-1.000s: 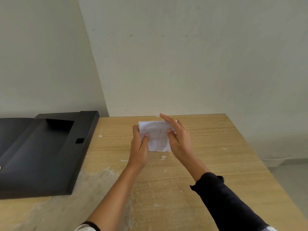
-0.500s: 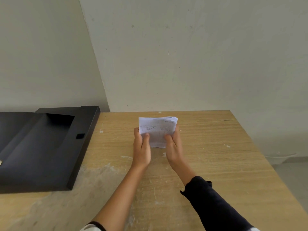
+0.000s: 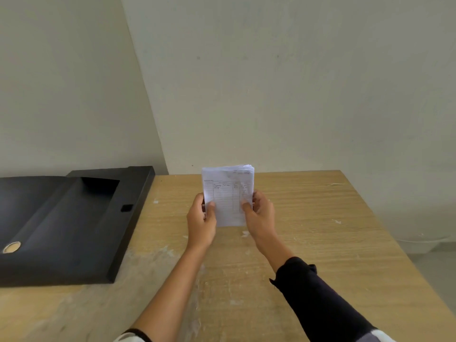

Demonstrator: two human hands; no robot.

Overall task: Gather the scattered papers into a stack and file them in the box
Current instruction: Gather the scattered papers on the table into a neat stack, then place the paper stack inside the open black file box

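Observation:
A small stack of white papers [image 3: 228, 193], its front sheet a ruled form with handwriting, stands upright above the wooden table [image 3: 320, 230]. My left hand [image 3: 200, 220] grips its left edge and my right hand [image 3: 260, 218] grips its right edge, thumbs on the front sheet. The black file box [image 3: 74, 225] lies open on the table's left side, well left of the stack, its inside looking empty.
A round metal eyelet [image 3: 11, 247] shows on the box at the far left. Walls meet in a corner behind the table. The table's right edge drops to the floor. White smears mark the tabletop.
Both hands have closed on the stack's sides and tilted it from lying near the table to standing upright and higher. The right hand's fingers, spread over it before, now grip the edge.

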